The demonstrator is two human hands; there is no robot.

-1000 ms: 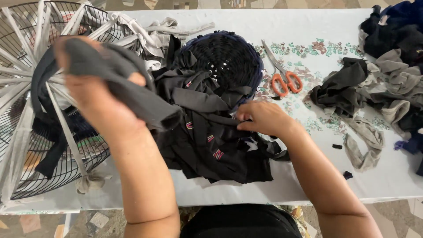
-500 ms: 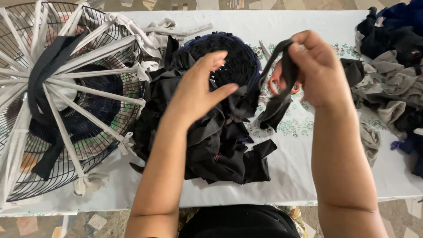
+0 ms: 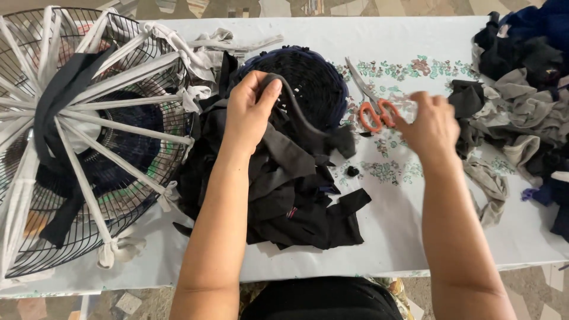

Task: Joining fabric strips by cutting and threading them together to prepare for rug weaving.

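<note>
Head view, only one camera.

Left hand (image 3: pixel 249 112) is sitting centre-left of the frame, fingers curled shut and pinching one end of a dark fabric strip (image 3: pixel 302 121). The strip is running from that pinch down and to the right, its long axis on a diagonal, with the free end hanging over the pile of black cloth scraps (image 3: pixel 284 189) at centre frame.

Right hand (image 3: pixel 430 124) is hovering right of centre, motion-blurred, so I cannot tell how far the fingers are open; it is probably holding nothing. It is sitting just beside the orange-handled scissors (image 3: pixel 373 104), which are lying flat on the white floral tablecloth (image 3: pixel 415 207), blades pointing to the upper left of the frame.

Key relation: the strip's free end is lying to the lower left of the right hand, between the two hands; the right hand is the nearer one to that loose end and to the scissors.

Behind the strip, a dark woven round piece (image 3: pixel 314 83) is resting on the pile. At left of the frame, a wire fan guard (image 3: pixel 71 148) is carrying white cloth strips tied as spokes, with dark weaving at the hub. At right edge, a grey and dark cloth heap (image 3: pixel 521 101) is sitting well apart from the left hand.
</note>
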